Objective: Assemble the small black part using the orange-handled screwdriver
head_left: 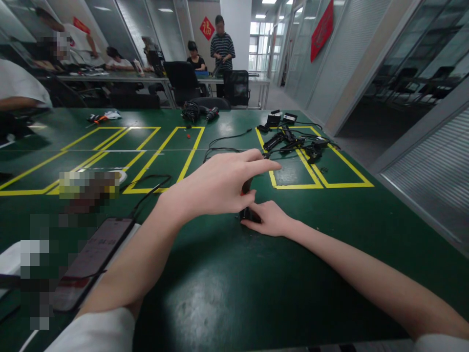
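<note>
My left hand point(220, 183) arches over the green table, index finger stretched to the right. Its thumb and curled fingers close around a dark upright tool with a touch of red point(246, 187), mostly hidden behind the hand, so its kind cannot be made out. Directly below, my right hand point(270, 218) rests on the tabletop, thumb and fingers pinching a small black part point(246, 215). The tool's lower end appears to meet this part, though the contact is covered by my fingers.
Black parts with cables point(289, 139) lie inside yellow tape outlines at the back right. A coiled black cable point(192, 111) sits at the far edge. On the left are a phone point(98, 259) and a blurred item beside a white ring point(119, 176). People are at work beyond.
</note>
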`<state>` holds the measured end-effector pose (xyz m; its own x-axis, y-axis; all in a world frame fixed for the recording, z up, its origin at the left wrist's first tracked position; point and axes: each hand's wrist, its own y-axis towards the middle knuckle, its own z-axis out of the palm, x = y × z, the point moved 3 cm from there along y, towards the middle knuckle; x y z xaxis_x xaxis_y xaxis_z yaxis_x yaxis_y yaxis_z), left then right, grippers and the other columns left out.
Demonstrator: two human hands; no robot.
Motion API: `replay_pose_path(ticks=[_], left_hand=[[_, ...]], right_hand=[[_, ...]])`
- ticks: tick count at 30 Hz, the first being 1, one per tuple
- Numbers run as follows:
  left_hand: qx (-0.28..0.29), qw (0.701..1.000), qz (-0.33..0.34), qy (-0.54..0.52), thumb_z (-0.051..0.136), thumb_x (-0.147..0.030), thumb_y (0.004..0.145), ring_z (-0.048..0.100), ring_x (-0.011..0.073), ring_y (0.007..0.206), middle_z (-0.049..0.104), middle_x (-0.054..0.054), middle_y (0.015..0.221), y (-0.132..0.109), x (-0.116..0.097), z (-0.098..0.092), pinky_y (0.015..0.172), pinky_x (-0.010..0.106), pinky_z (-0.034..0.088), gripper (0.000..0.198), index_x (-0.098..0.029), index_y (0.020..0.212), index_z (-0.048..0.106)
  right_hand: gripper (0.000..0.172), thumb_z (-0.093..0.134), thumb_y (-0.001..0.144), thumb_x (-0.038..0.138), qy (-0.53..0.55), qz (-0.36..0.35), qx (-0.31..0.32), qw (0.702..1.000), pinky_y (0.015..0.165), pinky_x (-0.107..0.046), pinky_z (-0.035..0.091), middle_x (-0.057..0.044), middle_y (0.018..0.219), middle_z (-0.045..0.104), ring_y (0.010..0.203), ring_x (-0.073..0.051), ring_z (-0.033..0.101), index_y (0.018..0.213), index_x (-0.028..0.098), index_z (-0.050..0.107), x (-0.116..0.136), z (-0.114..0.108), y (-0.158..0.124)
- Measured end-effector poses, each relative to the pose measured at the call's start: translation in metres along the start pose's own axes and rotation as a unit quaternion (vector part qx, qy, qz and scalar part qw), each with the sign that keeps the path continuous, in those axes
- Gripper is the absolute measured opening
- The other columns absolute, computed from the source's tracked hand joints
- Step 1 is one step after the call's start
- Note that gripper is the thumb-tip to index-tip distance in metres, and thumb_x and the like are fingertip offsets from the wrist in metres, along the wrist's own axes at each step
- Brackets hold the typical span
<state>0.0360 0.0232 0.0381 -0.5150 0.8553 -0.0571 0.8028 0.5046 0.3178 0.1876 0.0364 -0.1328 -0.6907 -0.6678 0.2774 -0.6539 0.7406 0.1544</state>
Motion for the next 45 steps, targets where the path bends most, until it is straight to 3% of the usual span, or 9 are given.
replay_pose_path(ticks=[8,14,26,45], left_hand=[[0.013,0.999,0.028,-0.044,0.061,-0.015,0.085,0.068,0.0224,0.105,0.070,0.007,0.120,-0.0027,-0.0012,-0.0026,0.085,0.030,0.053,0.054,-0.025,0.138,0.059],[0.020,0.999,0.002,-0.048,0.064,-0.016,0.083,0.069,0.0221,0.100,0.070,0.008,0.120,-0.0031,0.0005,-0.0040,0.082,0.031,0.053,0.054,-0.024,0.136,0.061],[0.036,0.997,0.017,-0.074,0.062,-0.011,0.081,0.068,0.0203,0.101,0.068,0.007,0.124,-0.0069,0.0005,-0.0057,0.083,0.028,0.051,0.069,-0.028,0.148,0.050],[0.034,0.996,0.003,-0.079,0.063,-0.014,0.082,0.068,0.0185,0.090,0.073,0.004,0.105,-0.0084,0.0038,-0.0060,0.078,0.026,0.049,0.073,-0.028,0.151,0.045]], right_hand=[[0.033,0.055,0.098,0.051,0.004,-0.004,-0.008,1.000,0.060,-0.028,0.029,-0.004,0.077,0.073,0.065,-0.021,0.066,0.106,0.019,0.059,-0.0017,0.0016,0.0005],[0.032,0.054,0.098,0.050,0.004,-0.004,-0.005,1.000,0.060,-0.028,0.029,-0.003,0.074,0.072,0.064,-0.020,0.065,0.106,0.020,0.059,-0.0009,0.0005,-0.0003],[0.034,0.054,0.098,0.051,-0.003,0.004,0.006,1.000,0.060,-0.028,0.029,-0.003,0.077,0.073,0.066,-0.021,0.066,0.110,0.019,0.058,-0.0010,0.0010,-0.0007],[0.032,0.054,0.098,0.049,0.008,-0.004,-0.001,1.000,0.060,-0.028,0.029,-0.003,0.078,0.073,0.066,-0.021,0.067,0.109,0.019,0.058,0.0000,-0.0011,-0.0008]])
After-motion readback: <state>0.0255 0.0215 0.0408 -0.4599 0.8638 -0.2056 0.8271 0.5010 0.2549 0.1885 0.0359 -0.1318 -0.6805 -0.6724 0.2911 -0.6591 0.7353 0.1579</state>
